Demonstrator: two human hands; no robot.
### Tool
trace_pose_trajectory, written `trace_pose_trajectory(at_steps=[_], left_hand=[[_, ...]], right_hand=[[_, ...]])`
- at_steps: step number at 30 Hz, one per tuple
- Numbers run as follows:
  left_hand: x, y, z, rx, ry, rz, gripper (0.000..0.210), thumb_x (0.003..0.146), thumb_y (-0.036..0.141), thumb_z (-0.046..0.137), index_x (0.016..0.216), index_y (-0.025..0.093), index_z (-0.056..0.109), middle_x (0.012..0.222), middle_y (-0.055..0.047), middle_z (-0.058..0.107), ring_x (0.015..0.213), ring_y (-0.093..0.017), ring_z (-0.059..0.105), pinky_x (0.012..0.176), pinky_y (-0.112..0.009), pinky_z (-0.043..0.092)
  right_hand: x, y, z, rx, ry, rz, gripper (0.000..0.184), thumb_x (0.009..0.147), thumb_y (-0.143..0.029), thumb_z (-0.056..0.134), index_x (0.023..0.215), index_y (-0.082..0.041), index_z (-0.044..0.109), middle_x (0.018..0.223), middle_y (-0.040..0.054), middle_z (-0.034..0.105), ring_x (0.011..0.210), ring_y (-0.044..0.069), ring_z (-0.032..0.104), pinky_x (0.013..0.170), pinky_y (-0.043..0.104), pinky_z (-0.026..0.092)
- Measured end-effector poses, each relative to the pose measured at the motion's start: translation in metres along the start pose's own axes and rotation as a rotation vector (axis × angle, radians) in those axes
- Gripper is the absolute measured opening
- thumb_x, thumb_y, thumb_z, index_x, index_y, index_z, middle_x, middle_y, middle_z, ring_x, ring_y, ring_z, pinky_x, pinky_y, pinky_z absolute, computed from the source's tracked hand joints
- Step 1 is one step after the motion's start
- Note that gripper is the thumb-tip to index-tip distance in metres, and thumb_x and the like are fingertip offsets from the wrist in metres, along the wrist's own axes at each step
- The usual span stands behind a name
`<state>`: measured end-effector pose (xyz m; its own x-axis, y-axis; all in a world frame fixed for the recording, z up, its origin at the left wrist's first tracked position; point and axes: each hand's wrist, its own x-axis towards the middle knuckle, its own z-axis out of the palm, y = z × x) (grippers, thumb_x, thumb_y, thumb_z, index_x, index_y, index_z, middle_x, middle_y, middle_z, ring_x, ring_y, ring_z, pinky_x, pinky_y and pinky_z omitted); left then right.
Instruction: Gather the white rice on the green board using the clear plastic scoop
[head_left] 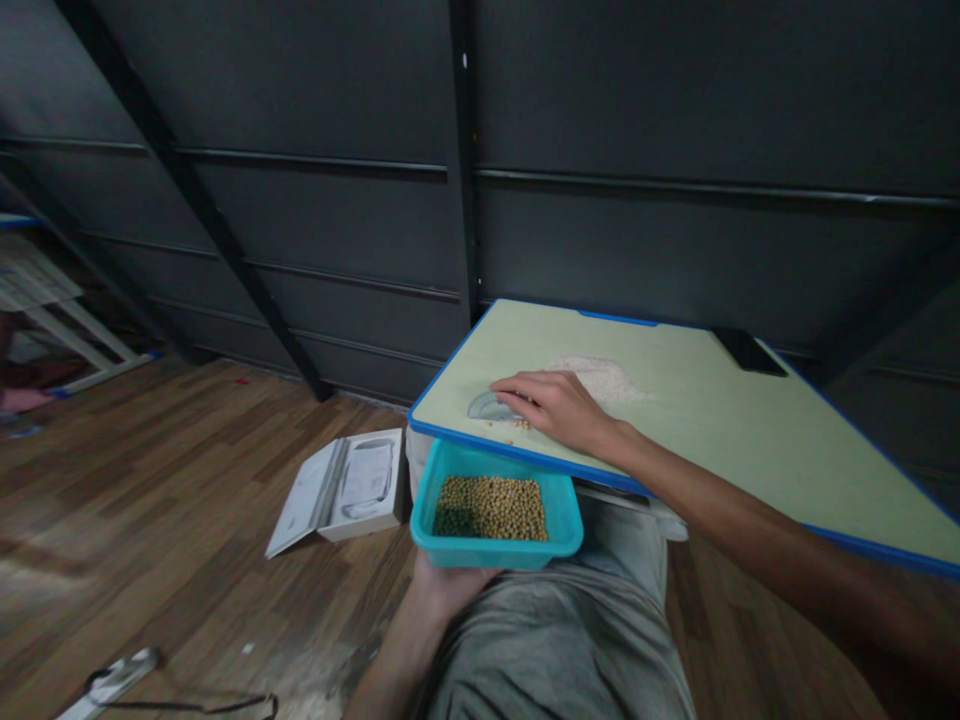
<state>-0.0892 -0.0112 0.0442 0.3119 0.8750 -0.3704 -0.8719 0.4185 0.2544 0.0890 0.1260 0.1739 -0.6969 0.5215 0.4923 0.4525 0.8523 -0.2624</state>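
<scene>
My left hand (450,585) supports a teal plastic basin (489,554) from below, above my lap. Dried soybeans (501,508) cover the basin's bottom. My right hand (559,402) is low over the pale tabletop (720,440), close to its front left corner. Its fingers and thumb close around the edge of a clear curved piece (486,408), like a small dish or lid; part of it is hidden by the fingers. A few loose soybeans (522,425) lie beside the thumb, near the table's blue edge. Behind the hand spreads a heap of white rice-like grains (604,379).
A black phone (748,352) lies at the table's far right. On the wooden floor to the left stands an open white box (367,484). A dark panelled wall (360,220) rises behind the table. A cable (202,707) lies at the bottom left.
</scene>
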Motion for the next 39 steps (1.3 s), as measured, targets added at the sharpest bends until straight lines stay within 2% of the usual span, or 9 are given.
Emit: trace_pose_trajectory(at_steps=[4,9,21,28,33,39], left_hand=[[0.003,0.000,-0.007,-0.008,0.022,-0.007,0.054,0.090,0.030,0.062,0.143,0.022,0.058,0.134,-0.011,0.073,0.133,-0.035,0.061,0.115,-0.054,0.047],[0.008,0.001,-0.013,-0.025,0.104,-0.015,0.052,0.088,0.033,0.064,0.139,0.023,0.062,0.134,-0.013,0.073,0.123,-0.036,0.069,0.110,-0.059,0.052],[0.009,-0.001,-0.014,-0.062,0.014,-0.021,0.047,0.086,0.030,0.065,0.133,0.023,0.065,0.130,-0.013,0.075,0.123,-0.034,0.068,0.109,-0.058,0.053],[0.006,-0.001,-0.005,-0.020,0.095,0.013,0.051,0.086,0.032,0.066,0.136,0.025,0.063,0.131,-0.012,0.074,0.121,-0.037,0.069,0.104,-0.061,0.056],[0.007,-0.002,-0.012,-0.041,0.062,0.019,0.057,0.088,0.031,0.064,0.144,0.026,0.056,0.132,-0.013,0.074,0.123,-0.036,0.069,0.105,-0.063,0.054],[0.010,-0.002,-0.020,-0.036,0.022,0.007,0.066,0.085,0.035,0.068,0.148,0.024,0.051,0.134,-0.013,0.073,0.128,-0.036,0.065,0.111,-0.060,0.050]], right_hand=[[0.000,0.001,0.001,0.021,-0.002,-0.021,0.028,0.107,-0.032,0.052,0.124,-0.023,0.073,0.121,0.0054,0.077,0.105,0.018,0.072,0.092,0.032,0.052],[0.000,0.003,0.005,0.037,0.027,-0.075,0.027,0.106,-0.029,0.054,0.122,-0.020,0.073,0.118,0.0073,0.078,0.103,0.020,0.074,0.091,0.033,0.054],[-0.001,0.001,0.009,0.093,0.052,-0.120,0.025,0.105,-0.027,0.056,0.121,-0.019,0.074,0.117,0.0069,0.079,0.102,0.018,0.075,0.091,0.033,0.056],[-0.002,-0.001,0.009,0.121,0.105,-0.145,0.025,0.104,-0.026,0.058,0.120,-0.017,0.074,0.113,0.0074,0.080,0.098,0.017,0.076,0.089,0.031,0.057],[-0.001,-0.002,0.011,0.113,0.124,-0.140,0.024,0.104,-0.026,0.058,0.119,-0.017,0.075,0.112,0.0076,0.080,0.097,0.017,0.076,0.089,0.032,0.058],[0.000,0.001,0.012,0.032,0.185,-0.057,0.023,0.103,-0.024,0.058,0.116,-0.020,0.076,0.112,0.0068,0.080,0.096,0.019,0.076,0.087,0.033,0.058]])
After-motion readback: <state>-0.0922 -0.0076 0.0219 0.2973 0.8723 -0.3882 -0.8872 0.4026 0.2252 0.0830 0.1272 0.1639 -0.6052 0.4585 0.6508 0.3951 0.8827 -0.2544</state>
